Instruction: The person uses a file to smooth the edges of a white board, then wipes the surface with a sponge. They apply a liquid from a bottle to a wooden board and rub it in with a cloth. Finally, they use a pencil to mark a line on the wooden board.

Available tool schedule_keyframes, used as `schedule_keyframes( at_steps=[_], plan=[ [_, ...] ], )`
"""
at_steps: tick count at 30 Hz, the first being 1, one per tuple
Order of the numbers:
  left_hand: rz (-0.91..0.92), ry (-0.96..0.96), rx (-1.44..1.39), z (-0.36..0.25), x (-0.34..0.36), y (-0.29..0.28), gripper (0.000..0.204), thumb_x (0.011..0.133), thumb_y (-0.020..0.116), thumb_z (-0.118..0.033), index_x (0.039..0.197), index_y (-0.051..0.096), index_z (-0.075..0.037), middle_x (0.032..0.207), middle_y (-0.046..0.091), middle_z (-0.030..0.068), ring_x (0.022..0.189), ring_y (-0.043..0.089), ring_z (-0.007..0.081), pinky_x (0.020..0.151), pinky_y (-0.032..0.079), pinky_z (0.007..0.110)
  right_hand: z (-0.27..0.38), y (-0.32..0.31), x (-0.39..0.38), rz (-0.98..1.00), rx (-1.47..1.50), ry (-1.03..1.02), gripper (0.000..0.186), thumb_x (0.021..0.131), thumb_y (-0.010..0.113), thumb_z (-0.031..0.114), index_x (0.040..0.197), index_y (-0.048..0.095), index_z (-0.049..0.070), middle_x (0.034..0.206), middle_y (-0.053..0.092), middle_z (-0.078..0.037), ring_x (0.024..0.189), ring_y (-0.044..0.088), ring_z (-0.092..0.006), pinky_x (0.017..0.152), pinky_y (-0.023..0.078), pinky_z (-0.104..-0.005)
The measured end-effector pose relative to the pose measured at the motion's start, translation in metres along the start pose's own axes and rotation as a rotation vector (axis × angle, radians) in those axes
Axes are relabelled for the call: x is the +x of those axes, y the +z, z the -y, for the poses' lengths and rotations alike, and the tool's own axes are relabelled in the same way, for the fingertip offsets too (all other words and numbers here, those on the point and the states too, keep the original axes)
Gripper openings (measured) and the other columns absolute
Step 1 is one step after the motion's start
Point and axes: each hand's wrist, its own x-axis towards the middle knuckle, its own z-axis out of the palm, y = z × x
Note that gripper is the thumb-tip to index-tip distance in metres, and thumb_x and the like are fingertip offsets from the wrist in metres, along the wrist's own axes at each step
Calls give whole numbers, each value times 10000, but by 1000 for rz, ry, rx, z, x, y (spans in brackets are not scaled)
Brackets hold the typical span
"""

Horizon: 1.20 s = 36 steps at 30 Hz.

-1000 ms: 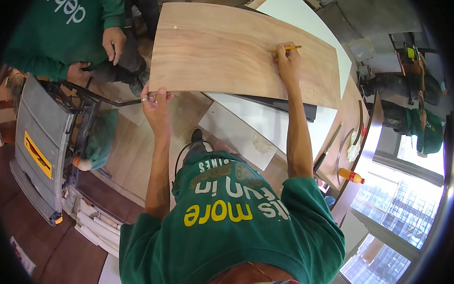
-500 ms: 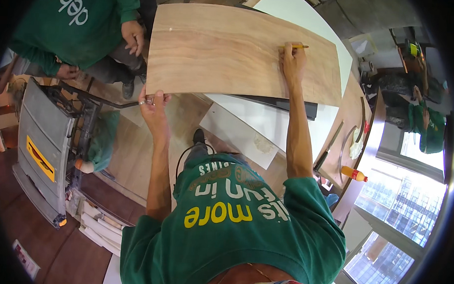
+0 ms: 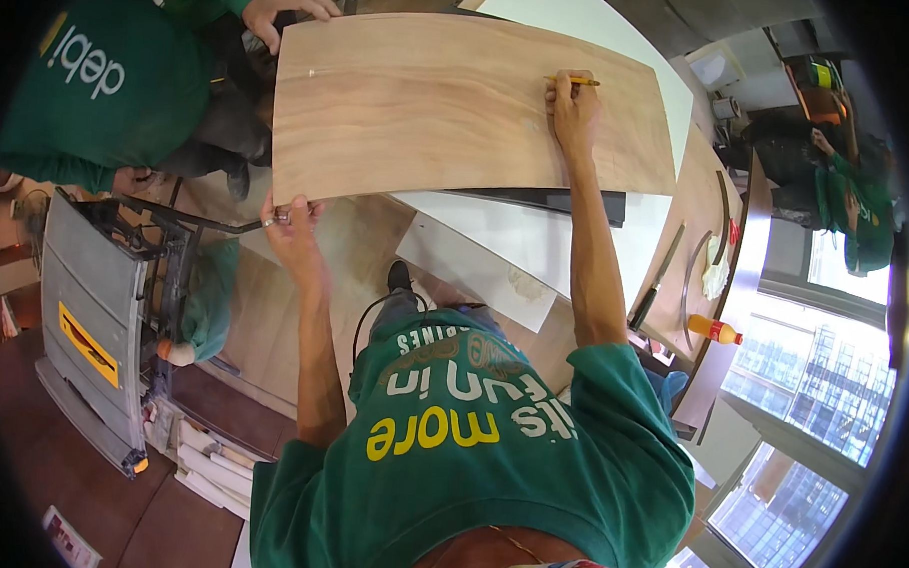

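A wide plywood sheet (image 3: 431,103) with wavy grain lies over a white board (image 3: 516,236) and a dark strip (image 3: 612,207). My left hand (image 3: 294,233), a ring on one finger, grips the sheet's near left corner. My right hand (image 3: 574,123) rests on the right part of the sheet, its fingers closed around a yellow pencil (image 3: 586,81). Whether the pencil's tip touches the wood I cannot tell. At the far left corner a co-worker's hand (image 3: 294,10) touches the sheet's edge.
The co-worker in a green shirt (image 3: 111,92) stands at the left. Below is a grey table-like machine (image 3: 95,271) with a yellow insert. On the workbench at the right lie a hand saw (image 3: 658,276) and an orange bottle (image 3: 714,329). Another person (image 3: 857,213) is farther right, near windows.
The plywood sheet has shifted slightly left, and both my hands with it. The co-worker's hand has risen from beside their leg to the sheet's far left corner.
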Motion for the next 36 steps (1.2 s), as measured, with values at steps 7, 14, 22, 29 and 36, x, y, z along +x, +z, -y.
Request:
schedule_keyframes(
  at_steps=[7, 14, 22, 29, 36],
  plan=[
    [-19, -82, 33, -5, 4, -4, 407, 1028, 561, -202, 1386, 484, -24, 1119, 624, 89, 970, 627, 169, 919, 532, 350, -7, -30, -14, 72, -38, 88, 285, 1016, 531, 258, 905, 641, 20, 727, 655, -65, 611, 590, -124, 565, 470, -276],
    [-72, 48, 336, -24, 19, -24, 443, 1059, 488, -321, 1370, 537, -9, 1218, 610, 139, 1091, 611, 239, 1014, 475, 388, -73, -159, 29, -95, -189, 37, 441, 1020, 411, 324, 1048, 697, -10, 867, 705, -135, 804, 678, -224, 741, 519, -351],
    [124, 210, 664, -28, 50, -10, 465, 1066, 494, -309, 1394, 547, 16, 1348, 564, 182, 1246, 531, 254, 1055, 403, 345, -126, -252, 30, -303, -811, 136, 431, 1035, 416, 352, 1181, 663, 30, 1169, 668, -236, 1084, 630, -423, 908, 489, -521],
    [337, 104, 635, -14, 87, -11, 530, 1041, 554, -283, 1452, 449, 34, 1369, 568, 184, 1238, 547, 218, 1071, 397, 325, -179, -289, 40, -70, -885, 212, 434, 1010, 416, 357, 1154, 649, 21, 1181, 654, -275, 1120, 606, -479, 940, 476, -554],
    [346, 263, 762, -2, 90, -11, 524, 1032, 542, -233, 1470, 420, 27, 1346, 572, 179, 1180, 554, 222, 1023, 434, 333, -239, -290, 48, -102, -916, 60, 367, 1013, 430, 306, 1072, 669, 34, 1065, 685, -283, 1041, 661, -460, 842, 525, -554]
  ],
)
